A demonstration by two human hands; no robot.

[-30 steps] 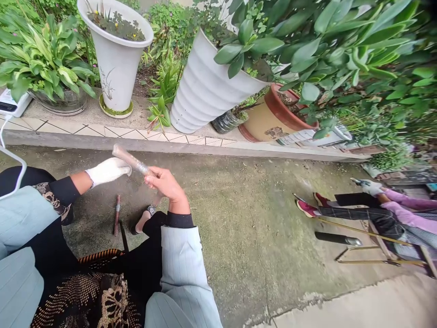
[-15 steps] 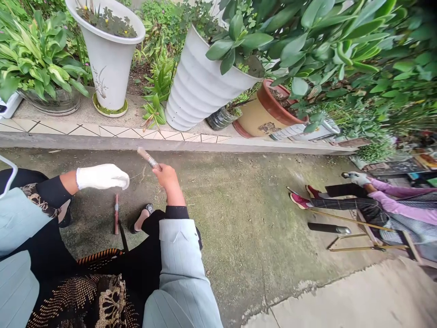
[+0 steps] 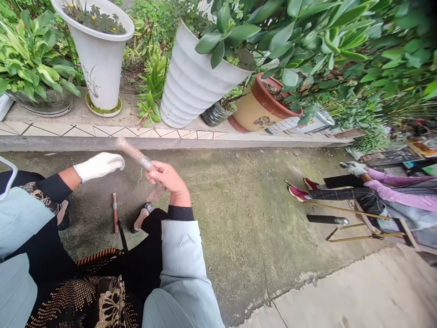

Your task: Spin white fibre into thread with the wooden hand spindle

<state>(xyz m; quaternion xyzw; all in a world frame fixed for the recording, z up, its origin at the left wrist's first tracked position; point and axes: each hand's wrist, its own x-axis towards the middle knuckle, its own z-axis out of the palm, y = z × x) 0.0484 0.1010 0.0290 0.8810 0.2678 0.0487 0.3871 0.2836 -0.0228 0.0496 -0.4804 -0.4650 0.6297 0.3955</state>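
Note:
My right hand, bare, is closed around a short pinkish-brown rod with a silvery band near the fingers. The rod tilts up to the left, and its far end is smeared by motion. Something blurred and brownish shows below the hand; its kind is unclear. To the left, my left hand wears a white glove, with fingers drawn together and pointing right. What its fingertips hold, if anything, is too small to tell. On the ground between my feet lies a similar reddish-brown rod with a grey band.
A tiled ledge runs ahead, bearing a tall white pot, a ribbed white planter and a cream-and-brown pot. At the right, another person sits near a folding frame. A dark cylinder lies there.
My right hand has turned, and the rod in it has shifted left and up. My gloved left hand has moved slightly left and up. The view has shifted a little.

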